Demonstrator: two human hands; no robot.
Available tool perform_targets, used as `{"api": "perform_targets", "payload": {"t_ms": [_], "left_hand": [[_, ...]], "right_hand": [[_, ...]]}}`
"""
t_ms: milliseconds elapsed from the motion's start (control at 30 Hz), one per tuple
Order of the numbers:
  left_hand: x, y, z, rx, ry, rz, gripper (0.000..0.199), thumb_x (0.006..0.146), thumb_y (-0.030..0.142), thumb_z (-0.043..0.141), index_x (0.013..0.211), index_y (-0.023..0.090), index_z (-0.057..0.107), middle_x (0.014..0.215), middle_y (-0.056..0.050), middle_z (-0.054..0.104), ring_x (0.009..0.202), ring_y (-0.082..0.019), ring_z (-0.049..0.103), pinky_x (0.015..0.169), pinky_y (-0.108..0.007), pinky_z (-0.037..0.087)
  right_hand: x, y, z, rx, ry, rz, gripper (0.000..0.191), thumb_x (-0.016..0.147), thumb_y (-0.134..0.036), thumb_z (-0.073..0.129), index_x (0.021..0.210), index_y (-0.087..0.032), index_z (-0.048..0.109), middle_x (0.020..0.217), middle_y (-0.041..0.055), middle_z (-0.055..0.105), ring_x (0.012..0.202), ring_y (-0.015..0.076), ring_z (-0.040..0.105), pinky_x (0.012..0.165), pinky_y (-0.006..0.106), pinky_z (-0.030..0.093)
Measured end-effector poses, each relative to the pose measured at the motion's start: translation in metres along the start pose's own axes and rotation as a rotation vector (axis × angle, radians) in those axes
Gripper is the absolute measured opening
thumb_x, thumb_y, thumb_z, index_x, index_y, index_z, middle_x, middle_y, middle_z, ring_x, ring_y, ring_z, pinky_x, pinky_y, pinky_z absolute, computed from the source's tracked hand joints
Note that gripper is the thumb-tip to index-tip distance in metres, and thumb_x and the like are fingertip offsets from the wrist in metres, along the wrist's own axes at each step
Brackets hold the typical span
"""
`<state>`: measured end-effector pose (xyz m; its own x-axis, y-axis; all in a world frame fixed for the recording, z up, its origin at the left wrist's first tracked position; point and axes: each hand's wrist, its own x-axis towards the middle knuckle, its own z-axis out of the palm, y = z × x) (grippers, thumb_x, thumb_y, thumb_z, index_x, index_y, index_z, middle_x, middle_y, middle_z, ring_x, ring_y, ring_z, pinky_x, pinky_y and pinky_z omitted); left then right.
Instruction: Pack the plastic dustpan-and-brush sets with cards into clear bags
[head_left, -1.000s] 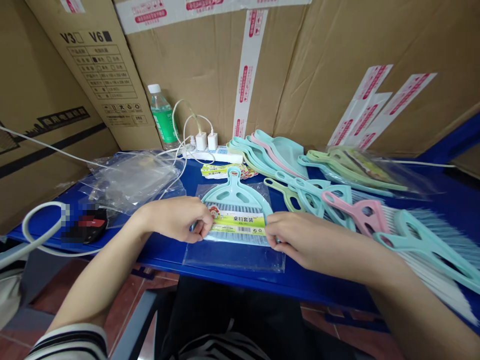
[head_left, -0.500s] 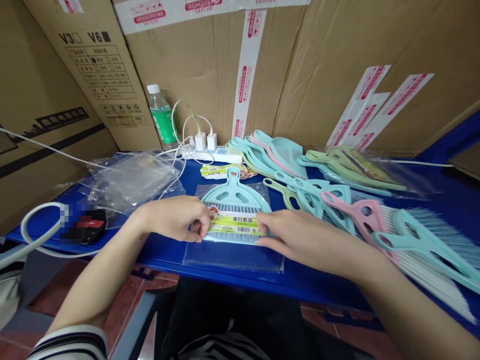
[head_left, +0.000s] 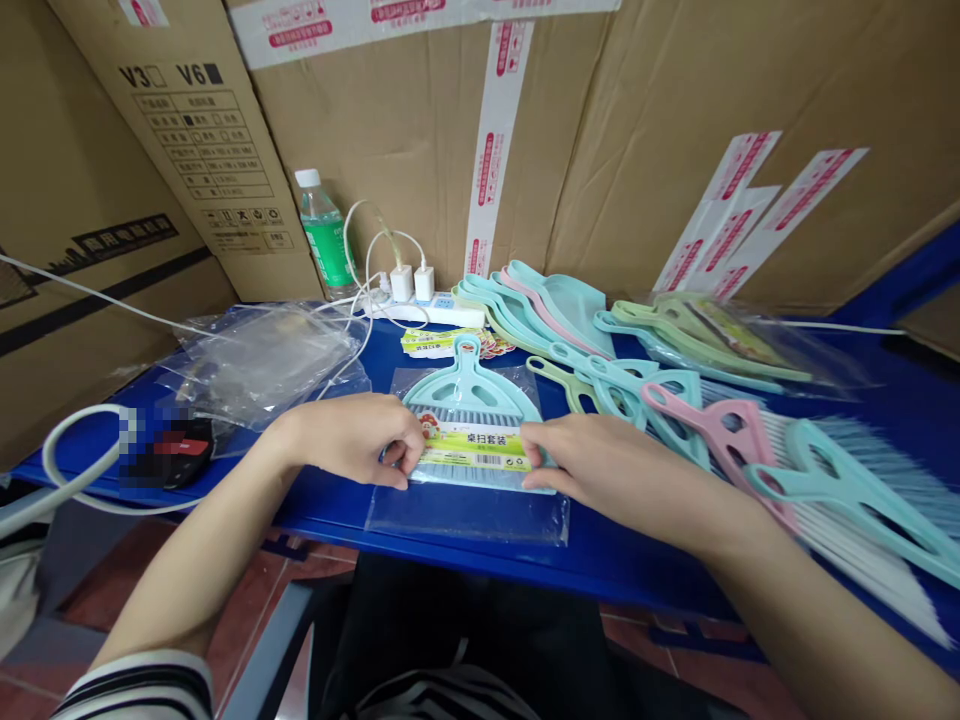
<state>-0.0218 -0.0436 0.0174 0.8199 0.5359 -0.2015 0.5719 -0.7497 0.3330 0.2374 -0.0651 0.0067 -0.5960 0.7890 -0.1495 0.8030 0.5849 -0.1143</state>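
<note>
A light blue dustpan (head_left: 427,392) with a matching brush (head_left: 469,375) nested in it lies flat in front of me, handle pointing away. Across the bristles sits a printed label card (head_left: 480,440). A clear plastic bag (head_left: 465,515) spreads around the set; whether the set is inside or on top of it I cannot tell. My left hand (head_left: 364,437) is closed at the left edge of the dustpan and card, fingers curled. On the opposite edge, my right hand (head_left: 592,458) pinches with thumb and fingers.
Loose brushes (head_left: 705,430) in green, blue and pink lie at right. Behind are stacked dustpans (head_left: 562,305), label cards (head_left: 442,343) and bagged sets (head_left: 712,335). Clear bags (head_left: 270,355), a power strip (head_left: 450,312), cables and a bottle (head_left: 326,240) occupy the left and back; cardboard boxes (head_left: 420,130) stand behind.
My right hand has shifted slightly right along the edge of the set, uncovering a little more of the card. My left hand has barely moved.
</note>
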Motion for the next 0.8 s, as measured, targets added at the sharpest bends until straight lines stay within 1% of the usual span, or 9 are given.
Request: {"api": "perform_targets", "payload": {"t_ms": [100,167,233,333,400,533,600,700,800], "left_hand": [[0.0007,-0.0006,0.0005,-0.008,0.014,0.0,0.01,0.075,0.017,0.077,0.075,0.018,0.067,0.071,0.003,0.069,0.064,-0.01,0.06,0.062,-0.02,0.038],[0.0018,-0.0012,0.0011,-0.016,0.023,0.003,0.01,0.079,0.021,0.074,0.073,0.018,0.066,0.069,0.002,0.069,0.063,-0.01,0.06,0.061,-0.021,0.037],[0.0029,-0.0017,0.0017,-0.013,0.016,0.002,0.013,0.083,0.02,0.069,0.071,0.018,0.065,0.066,0.003,0.067,0.059,-0.01,0.058,0.059,-0.021,0.035],[0.0034,-0.002,0.002,0.012,-0.002,-0.019,0.012,0.08,0.016,0.069,0.069,0.018,0.063,0.063,0.004,0.063,0.057,-0.009,0.055,0.057,-0.022,0.033],[0.0031,-0.0018,0.0016,0.03,0.005,-0.046,0.016,0.077,0.017,0.072,0.068,0.018,0.059,0.061,0.006,0.059,0.055,-0.009,0.052,0.056,-0.023,0.031],[0.0035,0.0001,-0.0001,0.095,0.045,-0.151,0.029,0.073,0.026,0.077,0.064,0.019,0.05,0.059,0.008,0.053,0.052,-0.009,0.045,0.055,-0.025,0.027],[0.0043,0.0016,-0.0011,0.139,0.048,-0.219,0.032,0.071,0.031,0.08,0.067,0.02,0.05,0.062,0.007,0.055,0.055,-0.011,0.047,0.057,-0.025,0.027],[0.0048,0.0028,-0.002,0.195,0.038,-0.328,0.036,0.067,0.04,0.083,0.071,0.02,0.052,0.066,0.005,0.058,0.059,-0.013,0.049,0.057,-0.026,0.027],[0.0029,0.0019,-0.0019,0.243,0.067,-0.398,0.044,0.064,0.047,0.084,0.071,0.021,0.05,0.062,0.005,0.056,0.056,-0.014,0.048,0.054,-0.026,0.025]], "right_hand": [[-0.0004,0.0015,0.0006,-0.01,0.033,-0.023,0.014,0.085,-0.019,0.066,0.077,-0.021,0.055,0.076,0.0018,0.069,0.072,0.0223,0.065,0.057,0.028,0.035],[-0.0004,0.0022,0.0014,-0.013,0.043,-0.03,0.014,0.084,-0.02,0.067,0.078,-0.021,0.055,0.077,0.0022,0.069,0.073,0.0228,0.066,0.057,0.029,0.035],[-0.0002,0.0024,0.0017,-0.013,0.035,-0.022,0.013,0.084,-0.021,0.069,0.079,-0.021,0.056,0.079,0.0026,0.07,0.075,0.0237,0.066,0.059,0.029,0.036],[0.0001,0.0019,0.0009,-0.013,0.014,0.003,0.014,0.083,-0.022,0.071,0.082,-0.021,0.057,0.082,0.0031,0.071,0.079,0.025,0.067,0.061,0.03,0.038],[0.0001,0.0016,0.0004,-0.02,0.01,0.01,0.015,0.083,-0.022,0.072,0.081,-0.021,0.057,0.082,0.0029,0.071,0.078,0.0251,0.067,0.061,0.029,0.037],[-0.0006,0.0008,0.0004,-0.094,0.036,0.018,0.019,0.081,-0.026,0.073,0.079,-0.021,0.055,0.077,0.0016,0.07,0.072,0.0241,0.067,0.055,0.028,0.034],[-0.0009,0.0,0.0001,-0.129,0.036,0.033,0.021,0.081,-0.028,0.074,0.079,-0.021,0.054,0.074,0.0008,0.069,0.069,0.0235,0.067,0.052,0.028,0.032],[-0.0004,-0.0017,-0.0016,-0.159,0.0,0.065,0.022,0.082,-0.029,0.073,0.081,-0.021,0.053,0.074,0.0007,0.069,0.07,0.0237,0.068,0.051,0.027,0.03],[0.0004,-0.0032,-0.0032,-0.172,-0.026,0.088,0.021,0.083,-0.03,0.073,0.081,-0.021,0.053,0.07,0.0001,0.067,0.067,0.0231,0.067,0.049,0.027,0.029]]}}
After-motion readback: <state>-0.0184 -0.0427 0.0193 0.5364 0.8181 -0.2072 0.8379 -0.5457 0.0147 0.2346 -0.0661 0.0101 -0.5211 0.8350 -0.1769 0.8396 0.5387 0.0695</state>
